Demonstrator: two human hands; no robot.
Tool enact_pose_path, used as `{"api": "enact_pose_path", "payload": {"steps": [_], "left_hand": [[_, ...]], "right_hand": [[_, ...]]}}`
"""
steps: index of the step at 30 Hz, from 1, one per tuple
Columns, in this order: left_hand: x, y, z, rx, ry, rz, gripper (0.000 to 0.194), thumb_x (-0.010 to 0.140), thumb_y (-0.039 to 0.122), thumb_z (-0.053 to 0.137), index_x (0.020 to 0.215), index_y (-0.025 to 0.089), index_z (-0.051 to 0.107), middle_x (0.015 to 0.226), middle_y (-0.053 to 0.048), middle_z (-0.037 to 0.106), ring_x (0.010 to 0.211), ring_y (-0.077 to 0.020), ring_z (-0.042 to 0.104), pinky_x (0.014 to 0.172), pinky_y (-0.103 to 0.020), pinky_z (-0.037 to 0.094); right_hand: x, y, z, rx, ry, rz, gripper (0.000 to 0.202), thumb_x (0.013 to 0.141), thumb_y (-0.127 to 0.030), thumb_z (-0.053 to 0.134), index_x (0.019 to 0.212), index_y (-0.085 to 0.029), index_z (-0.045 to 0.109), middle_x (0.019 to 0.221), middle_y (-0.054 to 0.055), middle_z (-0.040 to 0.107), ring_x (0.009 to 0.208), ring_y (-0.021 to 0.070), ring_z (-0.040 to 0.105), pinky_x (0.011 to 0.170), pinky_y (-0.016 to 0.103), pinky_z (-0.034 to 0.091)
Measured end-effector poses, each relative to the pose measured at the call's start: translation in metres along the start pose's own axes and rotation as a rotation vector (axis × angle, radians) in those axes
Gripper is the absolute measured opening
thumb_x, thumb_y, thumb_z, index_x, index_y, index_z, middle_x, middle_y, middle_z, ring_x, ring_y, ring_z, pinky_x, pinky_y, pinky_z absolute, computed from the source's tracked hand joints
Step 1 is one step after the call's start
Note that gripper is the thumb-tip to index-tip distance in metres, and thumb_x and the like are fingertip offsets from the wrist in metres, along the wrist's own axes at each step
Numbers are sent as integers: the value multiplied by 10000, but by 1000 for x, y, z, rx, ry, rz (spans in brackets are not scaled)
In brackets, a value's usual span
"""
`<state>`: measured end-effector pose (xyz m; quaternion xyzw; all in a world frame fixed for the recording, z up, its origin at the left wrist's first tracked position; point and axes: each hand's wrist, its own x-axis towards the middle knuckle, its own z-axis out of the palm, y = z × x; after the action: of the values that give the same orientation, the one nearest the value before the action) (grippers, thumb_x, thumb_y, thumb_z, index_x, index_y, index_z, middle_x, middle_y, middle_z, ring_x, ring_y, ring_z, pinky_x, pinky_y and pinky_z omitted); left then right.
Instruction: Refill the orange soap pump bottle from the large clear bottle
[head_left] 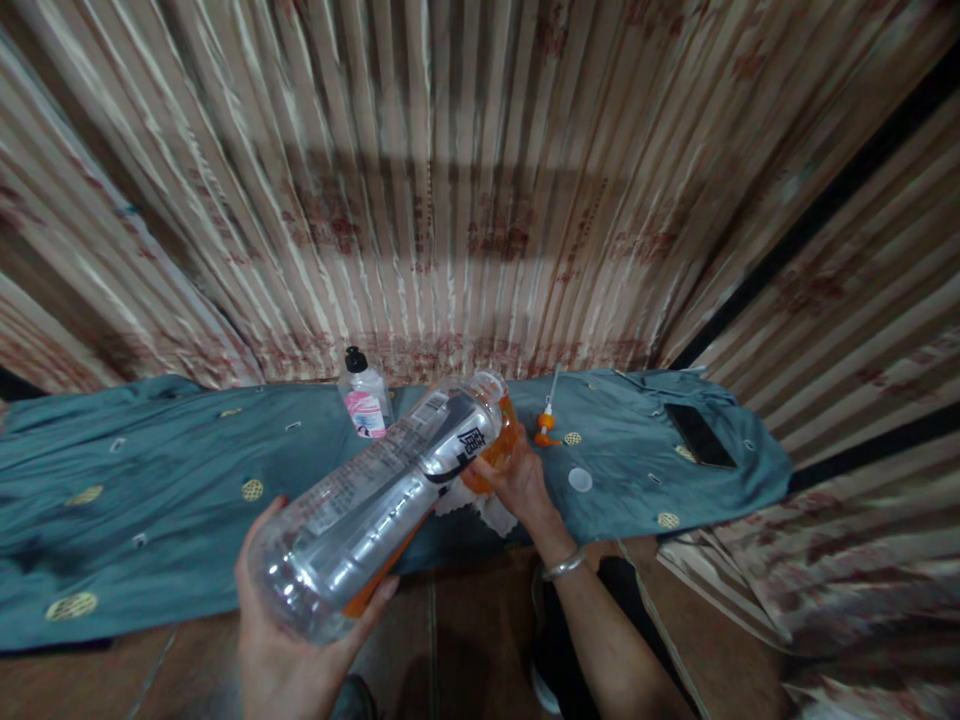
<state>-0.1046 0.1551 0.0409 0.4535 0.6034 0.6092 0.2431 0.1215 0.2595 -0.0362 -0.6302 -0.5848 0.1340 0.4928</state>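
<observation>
My left hand is wrapped round the base of a large clear plastic bottle with a silver label. The bottle lies tilted, its neck up and to the right, and some orange shows along its lower side. Below and behind that neck, my right hand grips a smaller orange bottle, partly hidden by the big one. Whether liquid is flowing between them I cannot tell. Crumpled white tissue lies under the orange bottle. To the right rests an orange pump top with its tube.
A clear bottle with a black pump and pink label stands at the left on the teal cloth. A small white cap and a black phone lie to the right. Pleated curtains hang behind and at the sides.
</observation>
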Motion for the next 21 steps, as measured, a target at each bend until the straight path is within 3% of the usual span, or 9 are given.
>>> {"api": "enact_pose_path", "payload": {"steps": [3, 11, 16, 21], "left_hand": [[0, 9, -1, -20, -16, -77, 986, 484, 382, 911, 1390, 392, 521, 1224, -3, 664, 1096, -263, 669, 1079, -502, 503], [1, 7, 0, -25, 8, -47, 948, 469, 315, 910, 1343, 416, 558, 1181, 20, 696, 1049, -261, 685, 1033, -470, 550], [2, 4, -2, 15, -4, -17, 967, 485, 401, 909, 1374, 398, 529, 1203, -1, 676, 1081, -289, 677, 1056, -543, 520], [1, 2, -1, 23, 3, -14, 1001, 478, 476, 911, 1393, 367, 520, 1218, -18, 670, 1092, -278, 677, 1052, -499, 531]], "right_hand": [[0, 1, 1, -2, 8, -10, 570, 741, -353, 818, 1214, -208, 536, 1136, 105, 736, 1053, 286, 738, 917, 417, 609], [0, 2, 1, -12, 9, -5, 591, 731, -341, 827, 1221, -212, 525, 1135, 103, 735, 1055, 290, 736, 921, 424, 607], [0, 1, 0, -12, 9, -22, 548, 745, -341, 814, 1200, -217, 536, 1136, 93, 735, 1038, 275, 742, 908, 406, 611], [0, 1, 1, -10, 9, -13, 534, 750, -349, 809, 1190, -222, 534, 1115, 86, 744, 1030, 270, 746, 892, 391, 616]]}}
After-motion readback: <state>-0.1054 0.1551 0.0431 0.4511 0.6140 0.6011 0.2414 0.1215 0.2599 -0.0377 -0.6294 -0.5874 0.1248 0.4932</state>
